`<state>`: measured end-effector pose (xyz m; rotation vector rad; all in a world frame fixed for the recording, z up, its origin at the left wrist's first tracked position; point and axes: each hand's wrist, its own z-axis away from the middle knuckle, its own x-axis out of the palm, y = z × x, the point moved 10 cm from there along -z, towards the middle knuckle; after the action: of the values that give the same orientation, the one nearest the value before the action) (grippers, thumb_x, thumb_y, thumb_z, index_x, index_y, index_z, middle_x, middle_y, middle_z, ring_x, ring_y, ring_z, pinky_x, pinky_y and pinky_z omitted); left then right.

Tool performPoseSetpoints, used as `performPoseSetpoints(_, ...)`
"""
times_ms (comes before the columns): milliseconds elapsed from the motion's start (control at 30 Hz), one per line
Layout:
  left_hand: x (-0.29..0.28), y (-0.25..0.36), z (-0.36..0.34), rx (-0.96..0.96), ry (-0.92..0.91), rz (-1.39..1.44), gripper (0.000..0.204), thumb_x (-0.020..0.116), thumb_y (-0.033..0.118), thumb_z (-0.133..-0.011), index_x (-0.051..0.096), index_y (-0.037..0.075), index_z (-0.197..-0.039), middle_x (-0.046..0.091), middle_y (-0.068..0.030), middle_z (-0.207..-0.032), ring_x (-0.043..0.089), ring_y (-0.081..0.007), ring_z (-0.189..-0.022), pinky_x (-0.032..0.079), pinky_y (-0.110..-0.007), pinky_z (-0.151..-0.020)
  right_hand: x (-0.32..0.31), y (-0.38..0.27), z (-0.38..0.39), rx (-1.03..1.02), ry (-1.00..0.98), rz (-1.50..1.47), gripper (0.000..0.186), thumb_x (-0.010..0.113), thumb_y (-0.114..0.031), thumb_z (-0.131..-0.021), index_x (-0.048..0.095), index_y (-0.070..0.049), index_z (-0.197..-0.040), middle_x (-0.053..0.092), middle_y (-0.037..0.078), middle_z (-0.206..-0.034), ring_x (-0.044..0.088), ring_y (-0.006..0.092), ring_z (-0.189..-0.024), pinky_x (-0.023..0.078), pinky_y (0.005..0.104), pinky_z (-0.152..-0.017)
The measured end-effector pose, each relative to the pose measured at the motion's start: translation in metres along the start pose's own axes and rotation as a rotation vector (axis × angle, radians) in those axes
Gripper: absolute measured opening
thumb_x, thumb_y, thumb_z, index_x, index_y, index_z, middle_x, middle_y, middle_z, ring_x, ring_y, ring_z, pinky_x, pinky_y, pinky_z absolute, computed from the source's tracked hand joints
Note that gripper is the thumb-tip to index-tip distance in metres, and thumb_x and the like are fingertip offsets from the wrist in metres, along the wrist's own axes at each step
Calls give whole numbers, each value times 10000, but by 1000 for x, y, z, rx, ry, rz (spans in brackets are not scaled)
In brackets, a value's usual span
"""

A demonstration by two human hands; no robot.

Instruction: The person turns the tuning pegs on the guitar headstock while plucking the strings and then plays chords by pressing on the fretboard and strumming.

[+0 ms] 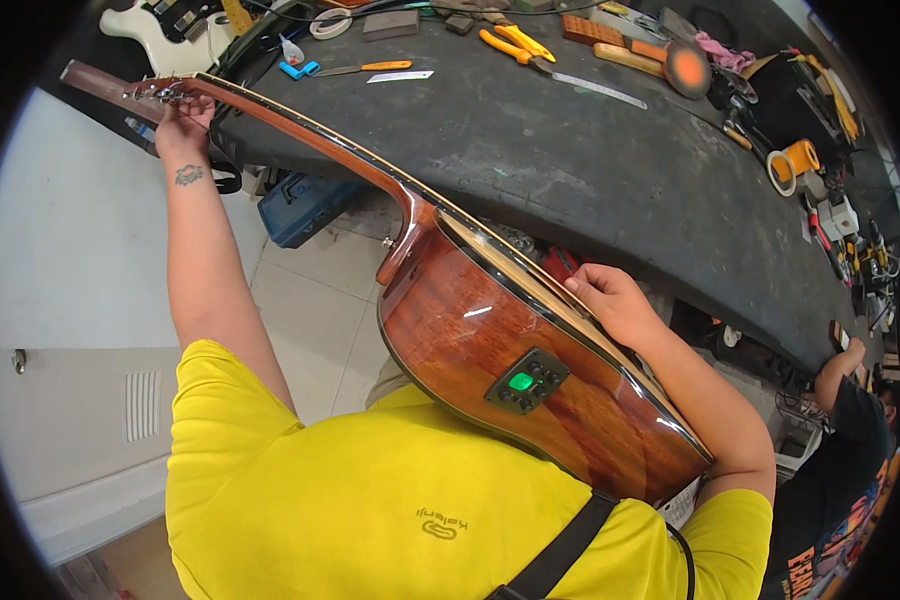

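Note:
A glossy brown acoustic guitar (545, 370) rests on its edge against my yellow-shirted body, its neck reaching up to the far left. On its side sits a black control panel (527, 381) with a lit green screen. My left hand (184, 125) is at the headstock, fingers closed about a tuning peg (173, 95). Over the strings by the soundboard, my right hand (618, 300) has thumb and forefinger pressed together; whether a pick is between them is hidden. My right forearm lies across the guitar's body.
A dark workbench (570, 190) runs behind the guitar, bearing yellow-handled pliers (515, 44), a steel ruler (600, 90), a mallet (686, 68) and a file (360, 68). A blue case (305, 207) stands below. At far right, a co-worker (840, 480) in dark clothing reaches onto the bench.

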<state>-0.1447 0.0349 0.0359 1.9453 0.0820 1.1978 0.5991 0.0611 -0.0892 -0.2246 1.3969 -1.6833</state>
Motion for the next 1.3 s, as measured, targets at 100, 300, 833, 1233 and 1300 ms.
performPoseSetpoints(100,-12,26,-8,12,-174,87,257,458,217,-1078,567,-6,-1147,655,-150,-1046,621,-319,-941,515,-540,-913,2,-13,-3,-68,12,38,361,634,-303,-1021,608,-6,-819,562,49,-674,486,112,-667,441,342,-623)
performPoseSetpoints(300,7,0,-4,94,-212,107,160,480,97,-1050,572,55,-1175,668,-104,-1059,649,-290,-923,546,-541,-902,0,-6,-3,-61,27,28,377,637,-322,-1018,602,-14,-804,553,47,-660,481,109,-661,434,342,-615)
performPoseSetpoints(833,-7,4,-12,167,-107,-94,181,459,97,-1042,581,58,-1170,668,-135,-1085,664,-332,-1015,557,-594,-870,0,-7,-2,-72,26,27,396,632,-327,-1023,585,-17,-781,537,38,-654,468,104,-655,429,340,-606)
performPoseSetpoints(1233,-5,9,-2,99,-89,-65,364,376,288,-1092,557,24,-1265,664,-166,-1107,604,-421,-1174,444,-675,-1032,2,-12,-3,-92,18,-5,397,630,-326,-1025,567,-23,-776,516,30,-647,451,97,-657,421,335,-601)
performPoseSetpoints(1300,-8,16,-8,73,-133,-45,371,373,290,-1091,550,25,-1281,664,-167,-1112,603,-424,-1179,440,-672,-1038,2,-12,-5,-93,10,19,402,631,-327,-1025,559,-25,-770,513,28,-643,447,96,-654,415,335,-594)
